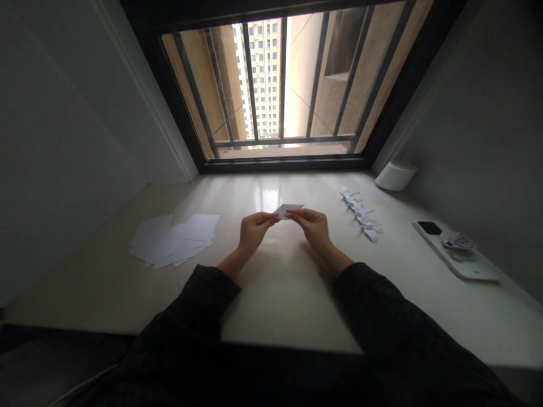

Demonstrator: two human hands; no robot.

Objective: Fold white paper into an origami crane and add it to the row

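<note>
Between my two hands is a small folded piece of white paper (292,207), raised a little over the pale sill. My left hand (254,230) pinches its left edge between thumb and fingers. At its near right side, my right hand (313,225) pinches it in the same way. The fingertips of both hands almost meet in front of the paper and hide part of its lower edge. Left of my hands, several loose white paper sheets (173,240) lie in an overlapping pile. A row of small folded paper cranes (360,215) stands to the right.
A phone (458,254) with a round grip on its back lies at the far right of the sill (288,305). A white rounded container (396,175) sits in the back right corner. Behind everything is a barred window (282,85) in a dark frame.
</note>
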